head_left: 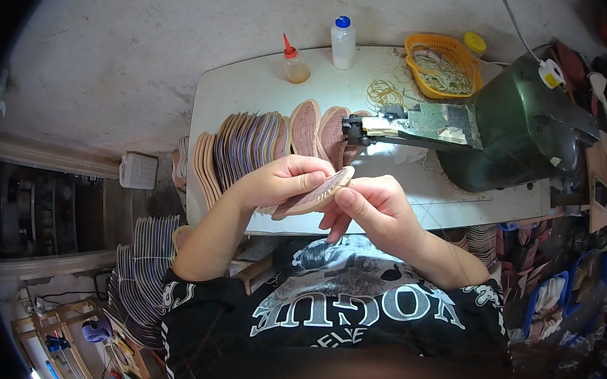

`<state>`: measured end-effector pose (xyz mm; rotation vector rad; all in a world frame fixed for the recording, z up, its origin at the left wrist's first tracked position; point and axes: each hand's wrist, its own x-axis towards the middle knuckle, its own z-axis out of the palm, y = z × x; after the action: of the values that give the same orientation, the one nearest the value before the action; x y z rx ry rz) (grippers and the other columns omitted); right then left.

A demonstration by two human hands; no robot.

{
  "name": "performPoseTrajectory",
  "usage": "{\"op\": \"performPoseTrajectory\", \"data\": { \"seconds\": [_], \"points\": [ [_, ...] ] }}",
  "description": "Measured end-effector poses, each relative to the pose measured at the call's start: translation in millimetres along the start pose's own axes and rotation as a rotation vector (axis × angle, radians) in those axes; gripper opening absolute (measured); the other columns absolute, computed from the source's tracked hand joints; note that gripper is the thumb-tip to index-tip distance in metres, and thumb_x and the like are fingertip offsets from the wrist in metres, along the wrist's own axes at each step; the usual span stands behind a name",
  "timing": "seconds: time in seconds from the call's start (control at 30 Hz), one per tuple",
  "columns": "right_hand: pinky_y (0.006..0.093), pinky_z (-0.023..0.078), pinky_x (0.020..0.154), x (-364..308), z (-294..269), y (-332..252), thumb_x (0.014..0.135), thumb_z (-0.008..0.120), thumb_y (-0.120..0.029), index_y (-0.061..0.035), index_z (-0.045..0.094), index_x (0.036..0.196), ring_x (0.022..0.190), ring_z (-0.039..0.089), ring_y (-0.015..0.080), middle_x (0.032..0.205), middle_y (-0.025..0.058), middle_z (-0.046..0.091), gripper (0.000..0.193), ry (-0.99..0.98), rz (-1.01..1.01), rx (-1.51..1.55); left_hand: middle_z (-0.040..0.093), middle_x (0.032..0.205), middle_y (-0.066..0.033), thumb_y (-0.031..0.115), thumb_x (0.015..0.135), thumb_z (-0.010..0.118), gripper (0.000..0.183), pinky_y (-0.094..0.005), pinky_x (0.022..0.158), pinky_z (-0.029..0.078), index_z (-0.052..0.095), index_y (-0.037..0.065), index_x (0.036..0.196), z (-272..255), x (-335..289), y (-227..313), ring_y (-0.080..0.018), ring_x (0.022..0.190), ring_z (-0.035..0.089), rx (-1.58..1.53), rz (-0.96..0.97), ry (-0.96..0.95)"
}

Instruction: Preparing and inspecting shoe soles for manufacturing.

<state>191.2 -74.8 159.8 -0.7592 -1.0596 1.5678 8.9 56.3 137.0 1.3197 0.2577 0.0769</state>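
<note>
Both my hands hold a shoe insole [311, 197] with a tan rim and a reddish-brown middle, tilted above the table's front edge. My left hand [282, 180] grips it from the left, thumb on top. At its right end, my right hand [382, 212] pinches the rim between thumb and fingers; some lower fingers hang loose. Just beyond my left hand stands a long row of insoles [250, 138] packed on edge, some with bluish sides. Several reddish-brown insoles [305, 126] lean at the row's right end, partly behind the machine's arm.
A green machine [518, 129] fills the table's right side, its arm [421, 124] reaching left. Along the back are a red-tipped glue bottle [296, 70], a blue-capped bottle [343, 45] and a yellow basket [444, 68] of rubber bands. More stacked insoles [141, 269] stand at lower left.
</note>
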Motion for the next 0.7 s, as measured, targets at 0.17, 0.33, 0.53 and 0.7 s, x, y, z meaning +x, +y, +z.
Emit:
{"op": "performPoseTrajectory", "data": {
  "seconds": [0.17, 0.33, 0.53, 0.7],
  "points": [
    [0.0244, 0.053, 0.062, -5.6, -11.5, -1.7, 0.101, 0.045, -0.025, 0.0052, 0.062, 0.095, 0.066, 0.065, 0.0132, 0.081, 0.0103, 0.066, 0.035, -0.054, 0.09, 0.149, 0.06, 0.086, -0.0043, 0.022, 0.097, 0.051, 0.026, -0.0271, 0.073, 0.044, 0.061, -0.002, 0.097, 3.5, -2.6, 17.6, -0.0112, 0.08, 0.054, 0.426, 0.115, 0.093],
    [0.0254, 0.055, 0.067, -9.9, -19.0, -10.2, 0.098, 0.051, -0.015, 0.0047, 0.061, 0.098, 0.071, 0.067, 0.0141, 0.081, 0.0102, 0.067, 0.023, 0.186, 0.024, -0.017, 0.059, 0.079, -0.0108, 0.022, 0.092, 0.056, 0.023, -0.0324, 0.066, 0.045, 0.061, 0.0, 0.091, 14.2, -10.0, 35.7, -0.0237, 0.072, 0.057, 0.772, 0.157, 0.345],
    [0.023, 0.054, 0.069, -4.3, -19.2, -13.4, 0.084, 0.067, -0.002, 0.0065, 0.063, 0.097, 0.076, 0.068, 0.0118, 0.087, 0.0098, 0.069, 0.016, 0.362, -0.235, -0.56, 0.058, 0.075, -0.0133, 0.024, 0.089, 0.058, 0.022, -0.0367, 0.061, 0.045, 0.061, 0.002, 0.091, 25.9, -13.1, 39.1, -0.0307, 0.068, 0.058, 1.0, 0.151, 0.526],
    [0.0228, 0.054, 0.066, 1.9, -12.6, -11.9, 0.085, 0.066, -0.003, 0.0055, 0.064, 0.095, 0.074, 0.068, 0.0111, 0.083, 0.0095, 0.069, 0.013, 0.376, -0.212, -0.55, 0.062, 0.079, -0.0135, 0.024, 0.087, 0.062, 0.03, -0.0332, 0.064, 0.047, 0.06, 0.001, 0.106, 30.8, -8.8, 32.5, -0.0234, 0.07, 0.062, 0.616, 0.062, 0.334]
  ]
}}
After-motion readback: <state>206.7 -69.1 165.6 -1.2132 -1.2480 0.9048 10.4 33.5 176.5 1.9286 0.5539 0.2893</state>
